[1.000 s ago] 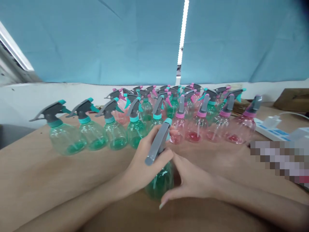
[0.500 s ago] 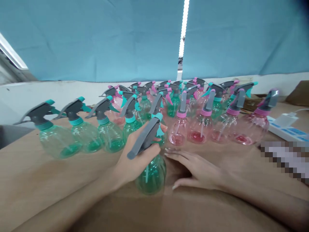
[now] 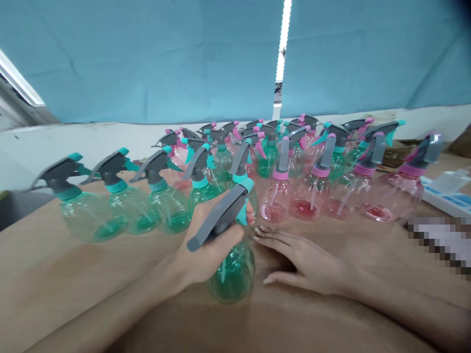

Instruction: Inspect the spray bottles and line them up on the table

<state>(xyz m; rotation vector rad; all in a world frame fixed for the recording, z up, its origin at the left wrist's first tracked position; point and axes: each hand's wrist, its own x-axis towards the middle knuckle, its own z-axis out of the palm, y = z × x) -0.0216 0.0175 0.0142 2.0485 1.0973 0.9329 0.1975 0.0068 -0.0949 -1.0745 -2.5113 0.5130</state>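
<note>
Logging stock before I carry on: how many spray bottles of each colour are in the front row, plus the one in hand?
Green front-row bottles: 5
Pink front-row bottles: 4
Held green bottle, in the left hand: 1
Total: 10
Rear bottles overlap too much to count.

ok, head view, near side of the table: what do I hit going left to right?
Leftmost green bottle → second green bottle → third green bottle → left hand gripping the held green bottle → right hand → rightmost pink bottle → white power strip.
</note>
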